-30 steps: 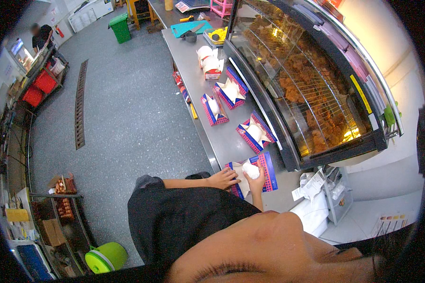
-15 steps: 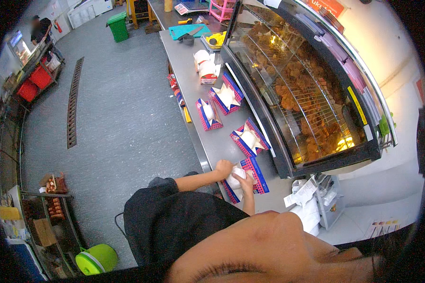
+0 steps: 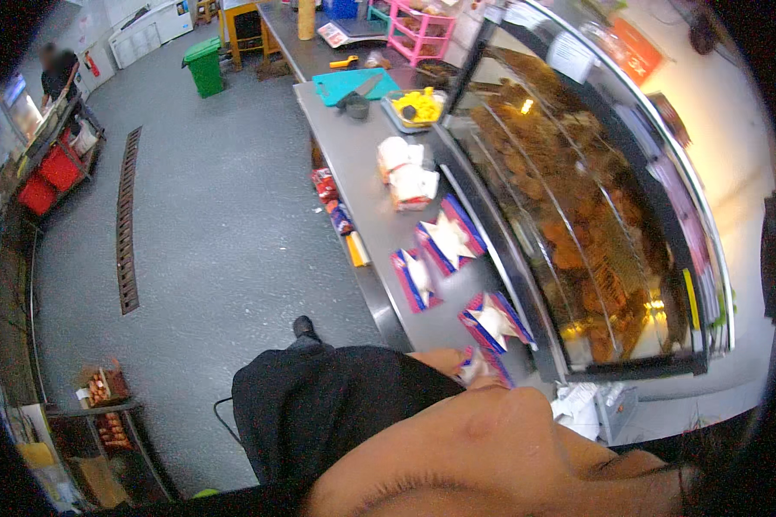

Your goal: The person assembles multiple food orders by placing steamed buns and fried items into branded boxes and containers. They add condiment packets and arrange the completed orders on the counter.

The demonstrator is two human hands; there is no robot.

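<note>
My left hand (image 3: 447, 359) and my right hand (image 3: 488, 380) are at the near end of the steel counter, smeared and partly hidden. Between them is a pink-and-blue paper tray (image 3: 502, 369) with a blurred white paper-wrapped bundle (image 3: 472, 369) in it. How the fingers lie on the bundle cannot be made out. Farther along are three more such trays, each with white paper points standing up inside: one close by (image 3: 517, 326), one on the left (image 3: 402, 280) and one behind (image 3: 466, 224). White-and-red boxes (image 3: 409, 188) stand beyond them.
A glass-fronted warming cabinet (image 3: 578, 233) with browned food flanks the counter (image 3: 341, 142) on the right. Farther back are a teal board (image 3: 332, 86) bearing a knife, a yellow-filled tray (image 3: 416, 108) and pink baskets (image 3: 422, 39). Another person (image 3: 59, 73) stands far left.
The view has shifted, so the counter and trays appear lower and farther right. My hands, plain on the white bundle before, are now blurred and partly covered.
</note>
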